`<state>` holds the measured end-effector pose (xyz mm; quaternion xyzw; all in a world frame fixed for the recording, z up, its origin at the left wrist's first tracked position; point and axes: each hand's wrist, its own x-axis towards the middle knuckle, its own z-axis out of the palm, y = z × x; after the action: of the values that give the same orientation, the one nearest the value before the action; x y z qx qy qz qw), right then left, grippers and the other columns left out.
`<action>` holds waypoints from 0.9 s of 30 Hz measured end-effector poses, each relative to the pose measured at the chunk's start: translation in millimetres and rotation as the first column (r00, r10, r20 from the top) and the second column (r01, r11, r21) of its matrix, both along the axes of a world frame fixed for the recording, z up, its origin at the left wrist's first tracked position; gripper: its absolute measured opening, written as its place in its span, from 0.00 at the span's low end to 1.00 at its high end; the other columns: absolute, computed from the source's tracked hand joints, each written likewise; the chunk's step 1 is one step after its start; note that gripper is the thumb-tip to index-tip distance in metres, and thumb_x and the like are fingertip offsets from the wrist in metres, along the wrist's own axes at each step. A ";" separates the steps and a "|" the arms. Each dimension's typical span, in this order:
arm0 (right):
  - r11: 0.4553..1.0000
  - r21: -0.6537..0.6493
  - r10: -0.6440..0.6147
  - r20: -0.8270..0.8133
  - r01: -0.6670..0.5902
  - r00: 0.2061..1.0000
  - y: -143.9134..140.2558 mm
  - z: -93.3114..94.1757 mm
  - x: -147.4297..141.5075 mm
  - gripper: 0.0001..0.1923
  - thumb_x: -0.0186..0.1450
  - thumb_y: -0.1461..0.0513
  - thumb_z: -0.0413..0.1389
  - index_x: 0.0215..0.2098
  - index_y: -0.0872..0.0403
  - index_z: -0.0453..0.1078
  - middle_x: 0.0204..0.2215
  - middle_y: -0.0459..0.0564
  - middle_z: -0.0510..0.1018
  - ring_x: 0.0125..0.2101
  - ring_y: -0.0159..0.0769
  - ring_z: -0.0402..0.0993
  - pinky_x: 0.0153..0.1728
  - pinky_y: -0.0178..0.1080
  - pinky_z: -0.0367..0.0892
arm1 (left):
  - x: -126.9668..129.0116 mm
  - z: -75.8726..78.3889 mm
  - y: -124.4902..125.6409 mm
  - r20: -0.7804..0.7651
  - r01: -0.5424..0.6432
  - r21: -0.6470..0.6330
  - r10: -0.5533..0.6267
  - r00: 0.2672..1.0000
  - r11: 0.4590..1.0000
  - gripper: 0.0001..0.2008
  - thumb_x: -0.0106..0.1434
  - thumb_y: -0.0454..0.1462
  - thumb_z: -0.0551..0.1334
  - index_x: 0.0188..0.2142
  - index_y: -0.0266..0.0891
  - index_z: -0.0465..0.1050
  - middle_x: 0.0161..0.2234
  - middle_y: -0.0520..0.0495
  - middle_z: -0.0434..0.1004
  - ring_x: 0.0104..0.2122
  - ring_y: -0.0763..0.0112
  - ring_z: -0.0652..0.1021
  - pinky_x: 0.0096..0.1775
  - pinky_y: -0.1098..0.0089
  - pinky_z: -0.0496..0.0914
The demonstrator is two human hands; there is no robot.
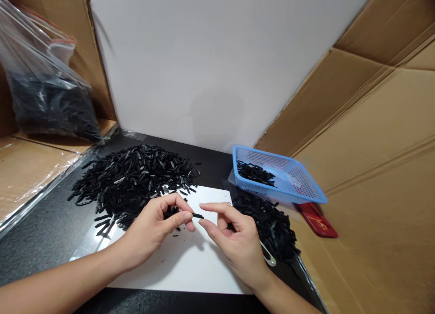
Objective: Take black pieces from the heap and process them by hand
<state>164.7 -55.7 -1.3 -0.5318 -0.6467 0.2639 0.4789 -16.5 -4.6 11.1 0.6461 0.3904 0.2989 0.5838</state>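
Note:
My left hand (166,219) pinches a thin black stick-like piece (197,215) between thumb and fingertips, over a white sheet (190,264). My right hand (234,237) faces it with thumb and index finger apart, the thumb tip close to the piece's free end. Its other fingers curl toward the palm, where a dark spot shows that I cannot make out. A white-rimmed handle (268,255) sticks out behind my right hand; its other end is hidden, and whether the hand holds it I cannot tell. A large heap of similar black pieces (136,173) lies behind my left hand.
A blue perforated basket (306,187) with some black pieces stands at the right, above a second black heap (272,223). A red flat object (317,221) lies beside it. A clear zip bag (50,96) of dark material sits at the left. Cardboard (380,137) walls the right side.

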 end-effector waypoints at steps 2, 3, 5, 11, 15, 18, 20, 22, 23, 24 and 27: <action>1.000 0.000 0.022 0.008 -0.022 1.000 -0.4 0.2 -0.8 0.08 0.62 0.62 0.59 0.38 0.55 0.78 0.16 0.35 0.49 0.16 0.27 0.47 0.20 0.33 0.47 | -0.2 0.8 -1.3 -0.016 0.000 0.035 0.000 1.000 0.999 0.10 0.65 0.42 0.61 0.29 0.40 0.72 0.26 0.53 0.78 0.30 0.71 0.73 0.32 0.72 0.62; 1.000 -0.003 0.029 0.009 -0.029 1.000 -0.4 0.2 -1.2 0.07 0.62 0.61 0.59 0.37 0.55 0.78 0.16 0.35 0.49 0.16 0.27 0.47 0.19 0.33 0.47 | -0.3 1.1 -2.2 -0.029 -0.008 0.066 0.010 1.000 0.998 0.10 0.65 0.42 0.60 0.29 0.40 0.72 0.26 0.53 0.77 0.30 0.71 0.73 0.33 0.72 0.63; 1.000 -0.010 0.030 0.009 -0.029 1.000 -0.1 0.0 -1.8 0.06 0.62 0.61 0.59 0.34 0.56 0.76 0.15 0.34 0.49 0.16 0.27 0.47 0.19 0.33 0.47 | -0.8 1.2 -4.0 -0.068 -0.039 0.135 0.048 0.997 0.990 0.09 0.65 0.41 0.60 0.30 0.40 0.72 0.28 0.53 0.76 0.30 0.71 0.72 0.33 0.72 0.63; 1.000 -0.026 0.013 0.051 -0.011 0.999 2.1 -1.9 -0.8 0.04 0.62 0.64 0.58 0.29 0.56 0.72 0.16 0.34 0.52 0.16 0.26 0.49 0.19 0.32 0.48 | -2.5 -2.6 -6.5 -0.115 0.000 0.194 0.023 0.993 0.981 0.09 0.65 0.42 0.60 0.33 0.40 0.74 0.33 0.50 0.78 0.31 0.70 0.72 0.30 0.72 0.63; 0.999 -0.038 0.010 0.086 -0.006 0.996 1.6 -1.7 0.5 0.04 0.61 0.64 0.58 0.29 0.55 0.72 0.16 0.34 0.51 0.16 0.26 0.49 0.19 0.32 0.48 | -2.9 -5.9 -5.4 -0.089 0.018 0.197 0.000 0.996 0.980 0.08 0.64 0.40 0.60 0.31 0.40 0.74 0.34 0.50 0.80 0.31 0.70 0.74 0.31 0.72 0.65; 0.998 -0.057 0.004 0.095 0.001 0.996 1.4 -1.0 1.1 0.04 0.61 0.63 0.58 0.29 0.56 0.73 0.16 0.35 0.51 0.16 0.26 0.49 0.20 0.32 0.48 | -3.1 -7.4 -4.7 -0.107 0.034 0.251 -0.007 0.994 0.967 0.07 0.64 0.38 0.60 0.32 0.40 0.74 0.34 0.49 0.81 0.33 0.68 0.76 0.32 0.72 0.66; 0.997 -0.072 0.003 0.096 0.004 0.995 1.8 -0.5 1.2 0.04 0.61 0.63 0.58 0.29 0.56 0.73 0.16 0.35 0.51 0.17 0.26 0.49 0.20 0.32 0.48 | -3.4 -8.7 -4.2 -0.117 0.061 0.315 -0.025 0.993 0.947 0.06 0.64 0.35 0.59 0.32 0.40 0.74 0.34 0.49 0.81 0.35 0.68 0.78 0.35 0.72 0.68; 0.996 -0.089 0.002 0.097 0.007 0.995 2.3 -0.1 1.2 0.04 0.61 0.63 0.58 0.29 0.56 0.73 0.16 0.35 0.51 0.17 0.26 0.50 0.20 0.32 0.48 | -3.7 -11.0 -3.6 -0.135 0.090 0.393 -0.039 0.990 0.915 0.06 0.63 0.31 0.58 0.32 0.39 0.74 0.34 0.50 0.82 0.36 0.68 0.79 0.38 0.72 0.69; 0.995 -0.097 0.001 0.099 0.008 0.995 2.5 0.1 1.2 0.05 0.61 0.63 0.58 0.29 0.56 0.74 0.16 0.35 0.51 0.17 0.26 0.50 0.20 0.32 0.48 | -4.0 -12.5 -3.2 -0.149 0.100 0.435 -0.038 0.988 0.895 0.06 0.62 0.30 0.58 0.32 0.39 0.73 0.34 0.50 0.81 0.36 0.68 0.79 0.38 0.72 0.69; 0.994 -0.106 0.001 0.102 0.010 0.995 2.7 0.4 1.3 0.05 0.61 0.63 0.58 0.29 0.56 0.74 0.16 0.35 0.52 0.17 0.26 0.50 0.20 0.32 0.48 | -4.2 -14.0 -2.8 -0.164 0.110 0.474 -0.035 0.986 0.874 0.07 0.62 0.29 0.58 0.32 0.39 0.73 0.34 0.50 0.81 0.36 0.69 0.79 0.38 0.73 0.69; 0.990 -0.141 0.009 0.118 0.008 0.993 2.6 1.3 2.1 0.05 0.60 0.63 0.58 0.28 0.56 0.74 0.15 0.35 0.51 0.16 0.26 0.49 0.20 0.32 0.48 | -5.3 -17.4 -1.7 -0.207 0.148 0.563 -0.034 0.978 0.813 0.07 0.63 0.28 0.57 0.33 0.39 0.72 0.33 0.49 0.80 0.34 0.69 0.79 0.36 0.73 0.69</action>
<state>166.8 -53.1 0.0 -0.5789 -0.6538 0.2773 0.4007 -21.8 -6.3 -6.3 0.8351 0.3035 0.3123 0.3360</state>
